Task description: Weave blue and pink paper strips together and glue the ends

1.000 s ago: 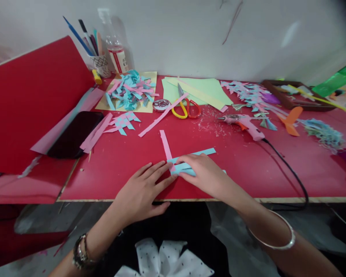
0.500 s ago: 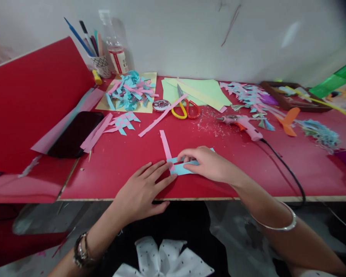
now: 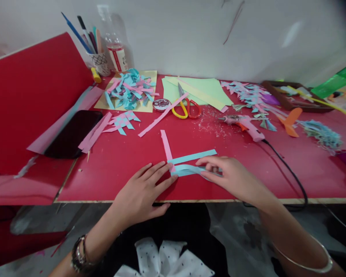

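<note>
Blue paper strips (image 3: 193,156) lie side by side on the red table, crossed at their left ends by a pink paper strip (image 3: 166,144). My left hand (image 3: 145,188) rests flat with fingers spread, its fingertips pressing on that crossing. Further right, my right hand (image 3: 227,173) pinches the lower blue strip (image 3: 187,169) between thumb and fingers. This strip bows up slightly between the two hands. How many blue strips overlap under the right hand, I cannot tell.
Scissors (image 3: 186,107) and a pink glue gun (image 3: 243,125) with a black cord lie beyond the hands. Behind are a pile of paper pieces (image 3: 131,90) and pale green sheets (image 3: 202,90). A phone (image 3: 73,134) lies left, near a woven paper piece (image 3: 123,121).
My right hand has moved right along the blue strips, now pinching the lower one. The upper strip shows in full, apart from the lower. My left hand has stayed in place.
</note>
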A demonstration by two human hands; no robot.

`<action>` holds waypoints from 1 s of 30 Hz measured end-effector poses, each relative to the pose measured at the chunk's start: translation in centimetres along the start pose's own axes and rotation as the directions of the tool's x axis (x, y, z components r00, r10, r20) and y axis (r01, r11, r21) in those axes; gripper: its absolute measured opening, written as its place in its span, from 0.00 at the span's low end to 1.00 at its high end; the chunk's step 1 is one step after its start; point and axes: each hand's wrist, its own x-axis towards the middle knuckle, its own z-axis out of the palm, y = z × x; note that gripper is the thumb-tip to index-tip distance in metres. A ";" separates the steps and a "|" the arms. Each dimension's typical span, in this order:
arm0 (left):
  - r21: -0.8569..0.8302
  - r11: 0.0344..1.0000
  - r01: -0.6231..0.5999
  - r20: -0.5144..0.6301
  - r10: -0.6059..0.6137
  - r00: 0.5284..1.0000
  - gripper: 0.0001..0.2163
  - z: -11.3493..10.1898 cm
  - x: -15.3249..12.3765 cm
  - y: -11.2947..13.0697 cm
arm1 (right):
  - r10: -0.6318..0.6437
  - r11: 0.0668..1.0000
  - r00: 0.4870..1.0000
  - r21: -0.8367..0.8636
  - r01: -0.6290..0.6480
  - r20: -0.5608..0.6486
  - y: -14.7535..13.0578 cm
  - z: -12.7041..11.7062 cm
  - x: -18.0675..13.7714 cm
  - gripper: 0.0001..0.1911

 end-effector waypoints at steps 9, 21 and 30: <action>0.004 1.000 -0.006 -0.003 0.006 1.000 0.26 -0.1 0.0 0.1 | -0.097 0.974 0.988 -0.218 0.069 -0.119 0.7 1.5 -0.2 0.12; 0.021 1.000 -0.001 0.004 0.001 1.000 0.26 0.0 0.0 0.1 | -0.088 0.992 0.994 -0.101 0.082 -0.062 0.6 1.8 0.2 0.15; 0.017 1.000 0.000 0.002 0.000 1.000 0.26 -0.2 0.1 0.1 | -0.293 0.934 0.941 0.260 0.243 0.172 1.2 -1.0 4.0 0.11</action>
